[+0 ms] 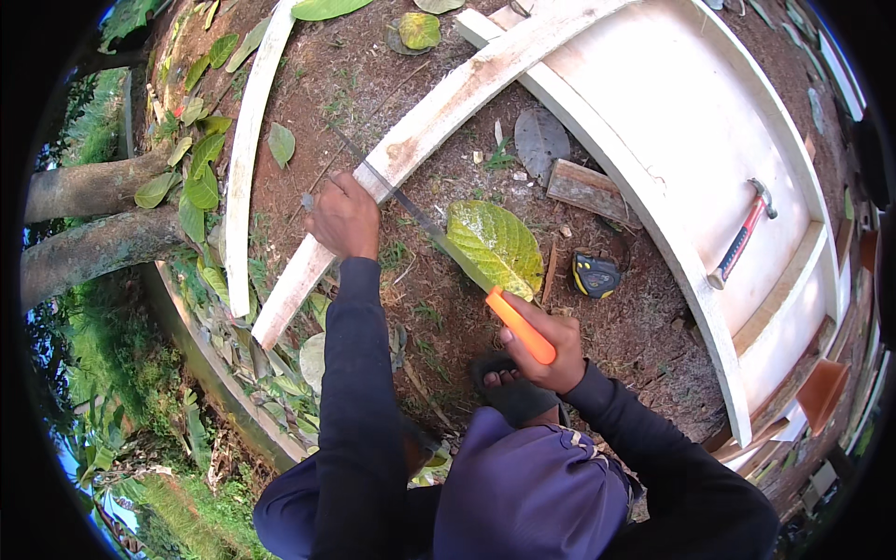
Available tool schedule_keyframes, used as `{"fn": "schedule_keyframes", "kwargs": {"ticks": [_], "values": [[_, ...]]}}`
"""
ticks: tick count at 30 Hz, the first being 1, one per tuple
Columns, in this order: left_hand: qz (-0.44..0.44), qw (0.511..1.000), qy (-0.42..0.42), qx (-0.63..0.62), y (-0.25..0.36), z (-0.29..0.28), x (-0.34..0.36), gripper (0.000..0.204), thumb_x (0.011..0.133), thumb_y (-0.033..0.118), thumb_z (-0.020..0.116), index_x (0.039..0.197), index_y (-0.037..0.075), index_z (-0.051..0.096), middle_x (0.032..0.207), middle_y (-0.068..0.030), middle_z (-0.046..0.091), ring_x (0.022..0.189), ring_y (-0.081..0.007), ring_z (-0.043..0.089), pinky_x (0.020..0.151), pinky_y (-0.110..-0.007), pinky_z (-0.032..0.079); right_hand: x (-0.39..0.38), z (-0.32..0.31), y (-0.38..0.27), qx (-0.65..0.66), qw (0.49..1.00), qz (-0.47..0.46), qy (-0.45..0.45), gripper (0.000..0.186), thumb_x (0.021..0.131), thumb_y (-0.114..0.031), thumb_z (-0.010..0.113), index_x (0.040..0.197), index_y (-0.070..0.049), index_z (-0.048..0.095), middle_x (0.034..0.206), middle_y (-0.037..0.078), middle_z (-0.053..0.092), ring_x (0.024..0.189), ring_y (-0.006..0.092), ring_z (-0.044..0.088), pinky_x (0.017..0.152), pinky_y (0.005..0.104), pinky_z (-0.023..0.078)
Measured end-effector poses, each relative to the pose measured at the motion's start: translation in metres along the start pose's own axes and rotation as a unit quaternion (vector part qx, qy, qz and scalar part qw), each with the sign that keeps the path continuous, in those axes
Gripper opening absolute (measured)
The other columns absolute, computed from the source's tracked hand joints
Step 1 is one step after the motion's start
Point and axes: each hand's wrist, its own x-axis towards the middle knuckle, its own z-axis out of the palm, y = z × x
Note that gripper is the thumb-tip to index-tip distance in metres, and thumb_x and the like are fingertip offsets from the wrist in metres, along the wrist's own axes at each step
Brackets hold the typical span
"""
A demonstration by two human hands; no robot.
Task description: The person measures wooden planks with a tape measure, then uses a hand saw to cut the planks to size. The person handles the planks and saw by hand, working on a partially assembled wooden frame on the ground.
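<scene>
My right hand (553,353) is closed around the orange handle of a handsaw (437,231). Its long narrow blade slants up to the left and lies across a pale wooden beam (448,105). Just beside the blade, on its lower-left side, my left hand (343,218) grips the beam with its fingers curled over it. The beam's upper part rests across the edge of a white framed panel (691,121); its lower end sticks out past my left hand. I cannot tell how deep the blade sits in the wood.
A hammer (745,233) lies on the panel. On the soil are a yellow-black tape measure (595,274), a wood offcut (590,191) and a large yellow-green leaf (495,245). Another pale beam (245,177) lies to the left, near tree trunks (103,247).
</scene>
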Motion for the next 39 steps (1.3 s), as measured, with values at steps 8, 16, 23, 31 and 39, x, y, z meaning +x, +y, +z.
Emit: {"fn": "schedule_keyframes", "kwargs": {"ticks": [8,16,23,31,39], "values": [[0.013,1.0,-0.013,-0.007,-0.007,-0.001,0.005,0.048,0.101,0.03,0.043,0.077,0.001,0.073,0.083,-0.0237,0.072,0.076,-0.0424,0.067,0.083,-0.053,0.043,0.007,0.009,0.019,-0.007,0.999,-0.04,-0.014,0.048,0.092,-0.018,0.073,0.136,0.001,0.064,0.111,0.024,0.075,0.083,0.0306,0.078,0.075,0.0379,0.062],[0.058,0.998,-0.002,-0.016,0.009,0.001,-0.004,0.047,0.101,0.029,0.045,0.073,0.001,0.071,0.078,-0.0223,0.07,0.073,-0.0411,0.065,0.082,-0.054,0.042,0.105,0.051,-0.005,-0.003,0.998,-0.063,0.029,0.045,0.093,-0.015,0.072,0.135,0.0,0.065,0.1,0.019,0.077,0.076,0.0248,0.077,0.071,0.032,0.059],[-0.006,1.0,0.0,-0.002,-0.006,-0.002,0.008,0.045,0.102,0.029,0.045,0.074,0.003,0.068,0.078,-0.019,0.07,0.075,-0.0413,0.065,0.082,-0.055,0.042,-0.025,-0.021,-0.004,-0.038,0.998,-0.024,-0.046,0.047,0.093,-0.016,0.07,0.135,0.005,0.063,0.114,0.023,0.075,0.09,0.0292,0.079,0.081,0.0355,0.063],[0.102,0.993,0.051,0.038,-0.004,0.006,0.001,0.04,0.1,0.026,0.047,0.071,0.008,0.068,0.074,-0.0128,0.07,0.079,-0.0353,0.064,0.083,-0.052,0.042,0.104,0.053,-0.007,0.006,0.999,-0.05,0.016,0.045,0.093,-0.014,0.072,0.136,-0.001,0.064,0.095,0.02,0.076,0.073,0.0273,0.077,0.067,0.0332,0.058],[-0.003,1.0,-0.022,0.008,-0.012,0.0,-0.005,0.046,0.1,0.031,0.045,0.077,0.001,0.072,0.082,-0.0227,0.072,0.08,-0.0443,0.067,0.082,-0.056,0.044,-0.03,-0.019,0.007,-0.037,0.998,-0.004,-0.044,0.047,0.093,-0.015,0.07,0.135,0.004,0.063,0.103,0.019,0.078,0.089,0.0282,0.079,0.081,0.034,0.062]]}}
